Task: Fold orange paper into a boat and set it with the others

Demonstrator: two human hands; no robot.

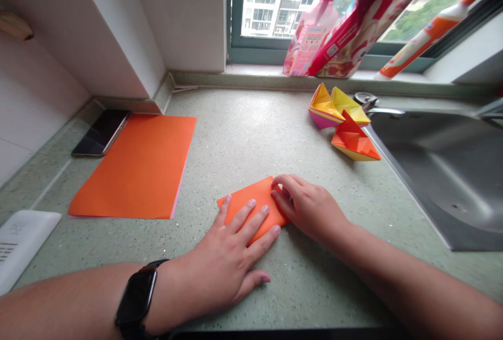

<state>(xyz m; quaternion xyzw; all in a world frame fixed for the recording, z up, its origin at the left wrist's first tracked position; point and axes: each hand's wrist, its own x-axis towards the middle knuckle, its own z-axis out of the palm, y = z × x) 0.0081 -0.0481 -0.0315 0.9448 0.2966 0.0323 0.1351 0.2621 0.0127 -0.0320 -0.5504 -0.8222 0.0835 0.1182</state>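
A folded piece of orange paper (251, 196) lies on the speckled green counter (243, 130) in front of me. My left hand (231, 256) rests flat on its near half, fingers stretched out and spread, a black watch on the wrist. My right hand (308, 206) sits at the paper's right edge with its fingers curled and pressed onto the fold. A stack of flat orange sheets (137, 167) lies to the left.
Three folded paper boats (341, 120) in yellow, pink and orange sit by the steel sink (444, 172) at right. A black phone (101, 132) lies at the back left, a white device (21, 240) at the near left. Pink packets (349, 25) and an orange-white tube (428, 33) stand on the windowsill.
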